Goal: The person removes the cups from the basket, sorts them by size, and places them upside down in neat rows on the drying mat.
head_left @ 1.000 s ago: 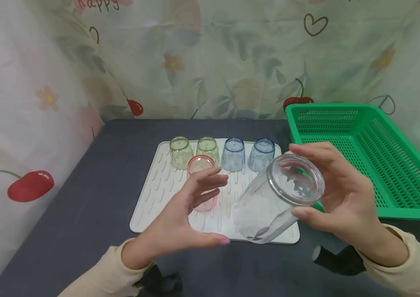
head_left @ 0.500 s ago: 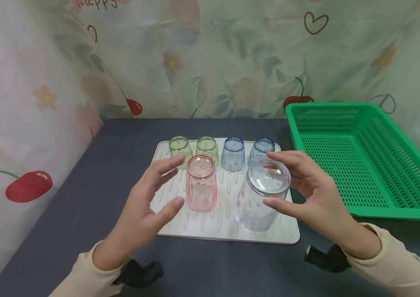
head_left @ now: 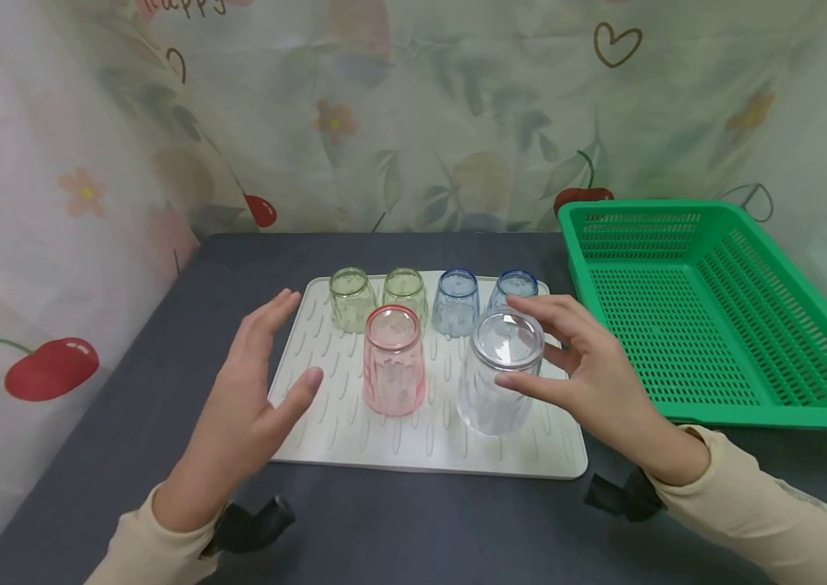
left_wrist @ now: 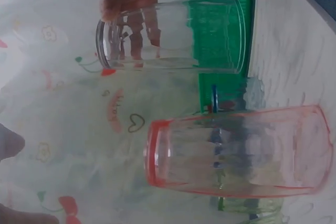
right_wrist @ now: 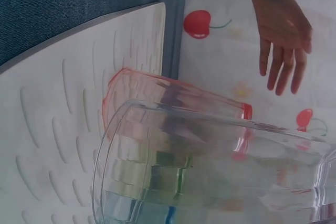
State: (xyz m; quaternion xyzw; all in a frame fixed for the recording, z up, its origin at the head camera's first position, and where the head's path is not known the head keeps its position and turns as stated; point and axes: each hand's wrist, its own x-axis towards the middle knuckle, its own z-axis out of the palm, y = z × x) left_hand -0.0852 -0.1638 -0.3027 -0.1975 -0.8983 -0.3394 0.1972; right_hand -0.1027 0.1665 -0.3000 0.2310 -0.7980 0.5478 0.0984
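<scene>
My right hand (head_left: 589, 374) holds a clear glass (head_left: 494, 406) by its upper end, thumb and fingers on either side. The glass is upside down over the right front of the white ribbed mat (head_left: 355, 447); whether its rim touches the mat I cannot tell. To its left a pink glass (head_left: 394, 374) stands upside down on the mat. My left hand (head_left: 238, 398) holds nothing, its fingers extended and thumb apart, over the mat's left edge. In the left wrist view the clear glass (left_wrist: 173, 35) shows beside the pink glass (left_wrist: 241, 153).
Along the mat's back edge, two green glasses (head_left: 352, 302) and two blue glasses (head_left: 456, 305) stand upside down. A green slotted basket (head_left: 786, 414) is at the right on the dark table (head_left: 128, 390). A patterned curtain (head_left: 413, 122) hangs behind.
The clear glass has gone from tilted to upright, lowered toward the mat beside the pink glass by my right hand. My left hand has moved away to the left.
</scene>
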